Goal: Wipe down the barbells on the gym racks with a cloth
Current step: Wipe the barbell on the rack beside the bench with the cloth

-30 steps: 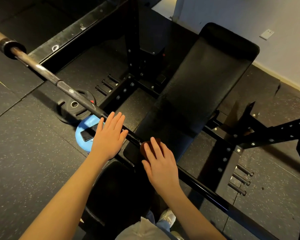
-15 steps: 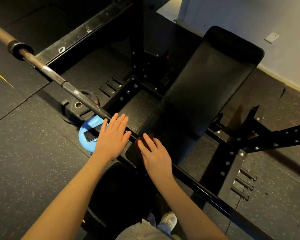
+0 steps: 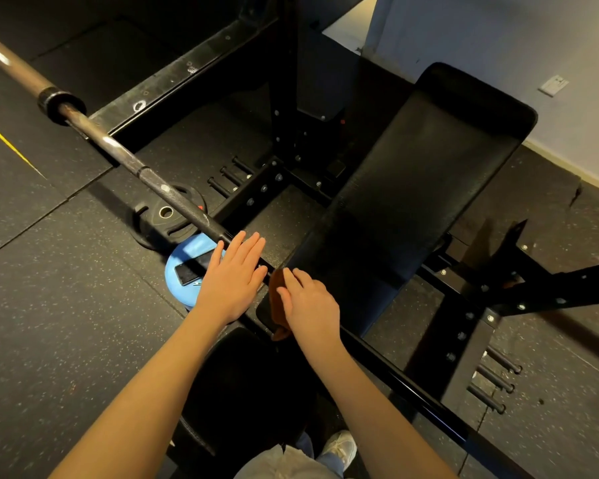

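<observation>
A long barbell [image 3: 159, 188] goes across from the top left to the bottom right. It hangs above the floor [image 3: 66, 305]. It has a dark ring [image 3: 61, 105] on it near the top left.

The left hand [image 3: 232, 281] lies flat on top of the bar, about in the middle. Its fingers are straight and close together. Its grip is loose and holds nothing.

The right hand [image 3: 308, 302] is just beside the left one, a bit lower down the bar. Under it is a brown cloth [image 3: 277, 305]. The cloth sits on the bar and one end hangs down below the hand. The fingers bend over the cloth, so the grip is clamped on the cloth and presses it to the bar. The thumb is hidden.

A big black pad [image 3: 429, 188] tilts up behind the bar, near the wall [image 3: 498, 46]. A black metal rack [image 3: 284, 115] stands around it.

On the floor under the left hand is a blue round weight [image 3: 182, 252]. A dark phone [image 3: 192, 271] lies on top of it. A black round weight [image 3: 166, 216] lies just beside the blue one, touching it.

A white shoe [image 3: 341, 447] shows at the bottom edge.
</observation>
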`<state>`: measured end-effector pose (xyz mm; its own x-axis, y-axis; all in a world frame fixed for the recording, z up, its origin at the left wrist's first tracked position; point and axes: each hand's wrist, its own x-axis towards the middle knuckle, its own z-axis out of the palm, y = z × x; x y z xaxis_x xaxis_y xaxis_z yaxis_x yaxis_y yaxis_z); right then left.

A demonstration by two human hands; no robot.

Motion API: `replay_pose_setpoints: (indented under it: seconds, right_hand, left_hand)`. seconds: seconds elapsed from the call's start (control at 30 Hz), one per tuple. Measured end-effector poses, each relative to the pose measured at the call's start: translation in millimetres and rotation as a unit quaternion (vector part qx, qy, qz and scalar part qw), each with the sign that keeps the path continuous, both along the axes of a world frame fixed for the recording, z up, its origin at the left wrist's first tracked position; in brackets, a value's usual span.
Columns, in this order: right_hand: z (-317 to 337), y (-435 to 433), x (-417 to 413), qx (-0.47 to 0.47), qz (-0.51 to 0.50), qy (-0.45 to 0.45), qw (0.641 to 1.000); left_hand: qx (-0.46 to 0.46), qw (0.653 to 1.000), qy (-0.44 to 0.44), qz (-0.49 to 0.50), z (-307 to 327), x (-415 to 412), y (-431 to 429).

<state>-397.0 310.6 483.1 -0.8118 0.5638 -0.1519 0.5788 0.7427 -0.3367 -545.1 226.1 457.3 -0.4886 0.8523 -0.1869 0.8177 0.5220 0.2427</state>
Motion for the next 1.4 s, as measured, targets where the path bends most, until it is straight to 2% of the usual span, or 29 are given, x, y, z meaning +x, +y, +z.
replay_pose_setpoints:
  seconds: [0.13, 0.23, 0.3, 0.37, 0.5, 0.63, 0.73, 0.93, 1.03, 1.17, 1.4]
  right_hand:
    - [-5.9, -4.0, 35.7, -0.003, 0.022, -0.009, 1.000]
    - [-11.9, -12.9, 70.9, 0.022, 0.003, -0.057, 0.998]
    - [-13.2, -14.6, 63.5, 0.031, -0.019, -0.060, 0.998]
    - [-10.8, -14.9, 36.0, 0.033, -0.030, -0.025, 0.999]
    - [2.6, -11.9, 4.6, -0.040, -0.015, -0.010, 0.999]
    - [4.7, -8.9, 58.9, -0.121, 0.006, 0.018, 0.992]
    - [-2.6, -3.6, 65.7, -0.096, 0.010, -0.002, 0.995]
    - [10.7, 1.4, -9.3, -0.082, 0.016, -0.045, 0.995]
    - [9.7, -2.8, 11.8, -0.102, 0.008, -0.028, 0.994]
    - [2.4, -10.2, 41.9, -0.068, -0.028, -0.042, 0.996]
    - [4.1, -8.9, -31.3, -0.040, -0.008, -0.067, 0.997]
  left_hand:
    - [0.000, 1.000, -0.007, 0.001, 0.5, -1.9, -0.9]
    - [0.003, 1.000, 0.000, -0.002, -0.3, -1.2, -0.9]
    - [0.011, 1.000, 0.006, 0.000, -0.5, -0.8, -0.8]
    - [0.011, 1.000, 0.005, -0.003, -0.7, -0.8, -0.4]
    - [0.014, 1.000, 0.005, -0.006, 1.5, -1.1, -1.1]
    - [0.023, 1.000, -0.015, -0.007, 5.8, -7.8, -1.0]
    - [0.039, 0.999, -0.003, 0.006, 9.4, -13.0, -5.3]
    - [0.027, 0.999, -0.021, -0.002, 11.2, -15.8, -7.8]
    - [0.024, 0.999, -0.024, -0.011, 8.8, -18.1, -11.1]
    - [0.029, 0.999, -0.012, -0.015, 3.4, -17.6, -12.3]
    - [0.026, 0.999, -0.030, -0.001, 5.1, -18.1, -12.1]
